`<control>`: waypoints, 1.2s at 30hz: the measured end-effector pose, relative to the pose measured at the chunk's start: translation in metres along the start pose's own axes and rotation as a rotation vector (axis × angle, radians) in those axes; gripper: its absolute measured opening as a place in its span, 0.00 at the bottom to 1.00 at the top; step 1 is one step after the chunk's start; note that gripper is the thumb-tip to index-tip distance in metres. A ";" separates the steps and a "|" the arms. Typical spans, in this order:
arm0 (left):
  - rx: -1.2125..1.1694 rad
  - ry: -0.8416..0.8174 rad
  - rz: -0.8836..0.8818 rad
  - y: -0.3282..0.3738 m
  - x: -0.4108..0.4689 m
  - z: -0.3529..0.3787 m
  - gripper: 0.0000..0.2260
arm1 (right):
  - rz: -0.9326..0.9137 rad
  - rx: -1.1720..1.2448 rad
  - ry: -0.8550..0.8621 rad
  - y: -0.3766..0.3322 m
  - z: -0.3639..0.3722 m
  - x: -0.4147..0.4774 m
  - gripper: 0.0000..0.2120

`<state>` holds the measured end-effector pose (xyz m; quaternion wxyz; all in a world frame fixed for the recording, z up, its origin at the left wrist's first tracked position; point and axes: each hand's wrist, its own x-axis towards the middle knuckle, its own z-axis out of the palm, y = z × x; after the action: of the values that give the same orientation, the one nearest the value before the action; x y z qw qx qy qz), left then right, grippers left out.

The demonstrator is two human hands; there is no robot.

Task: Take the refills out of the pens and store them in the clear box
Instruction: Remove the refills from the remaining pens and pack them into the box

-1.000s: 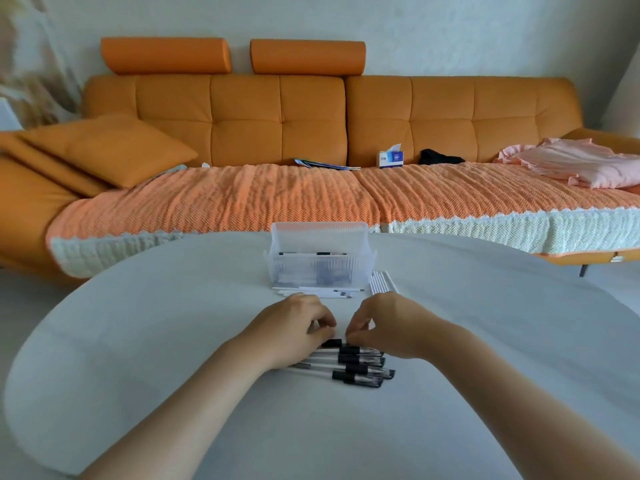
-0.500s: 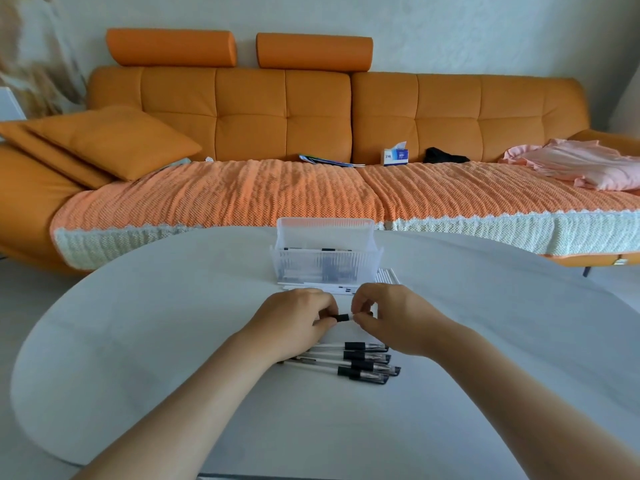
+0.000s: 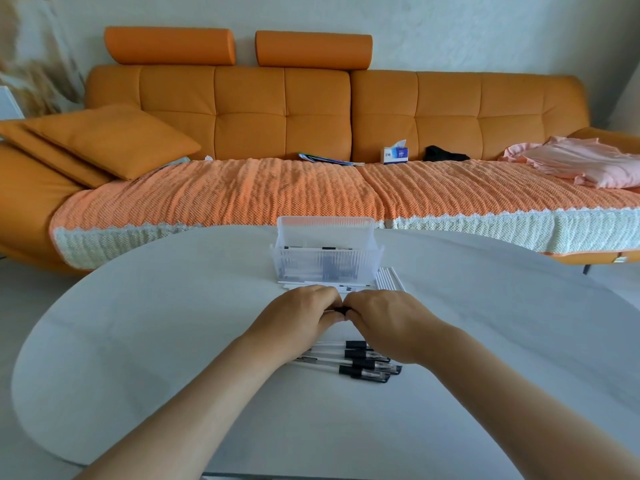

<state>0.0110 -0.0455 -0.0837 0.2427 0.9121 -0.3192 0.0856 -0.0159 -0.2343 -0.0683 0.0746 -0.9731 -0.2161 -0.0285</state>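
At a pale oval desk (image 3: 173,341), we see a person's two bare hands meet just in front of the clear box (image 3: 325,261), which stands near the desk's far edge. The left hand (image 3: 298,317) and the right hand (image 3: 384,320) are knuckle to knuckle, and their curled fingers (image 3: 323,303) pinch a single pen (image 3: 341,310) between them. Only a short black part of the pen shows in the gap where the fingertips come together; the rest is hidden under the hands, so we cannot tell whether it has been opened. The pen is held above the desk, closer to us than the clear box and about level with its middle. Thin sticks with dark sections lie inside the box, blurred by its ribbed wall. White sticks (image 3: 391,278) lie just beside its right end, and more white pieces (image 3: 311,285) lie along its front foot. Nearer to us than the clear box, under the wrists, a row of pens (image 3: 360,362) with black grips lies side by side on the desk, untouched. Beyond the clear box stretches an orange sofa (image 3: 277,109) under a knitted throw, with a tissue box (image 3: 394,154) behind and right of the clear box and a pink cloth (image 3: 581,161) farther right.
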 end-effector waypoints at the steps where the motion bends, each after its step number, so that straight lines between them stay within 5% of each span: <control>1: -0.010 0.009 0.002 0.000 -0.001 0.000 0.05 | -0.006 0.002 0.007 0.000 -0.001 -0.001 0.13; 14: 0.063 0.031 -0.046 -0.008 -0.003 -0.012 0.03 | 0.103 0.182 -0.016 0.004 -0.006 0.003 0.11; 22: 0.074 -0.034 -0.195 -0.025 -0.006 -0.022 0.03 | 0.165 0.082 -0.079 0.015 -0.002 -0.001 0.10; 27: 0.105 -0.035 -0.165 -0.020 -0.006 -0.020 0.04 | 0.214 0.300 -0.104 0.011 0.001 0.003 0.20; 36: 0.125 -0.020 -0.098 -0.012 -0.005 -0.015 0.06 | 0.176 0.307 -0.053 0.013 -0.005 0.002 0.12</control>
<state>0.0146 -0.0276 -0.0764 0.1858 0.9408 -0.2707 0.0844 -0.0082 -0.2459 -0.0649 0.2189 -0.9658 -0.1336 0.0371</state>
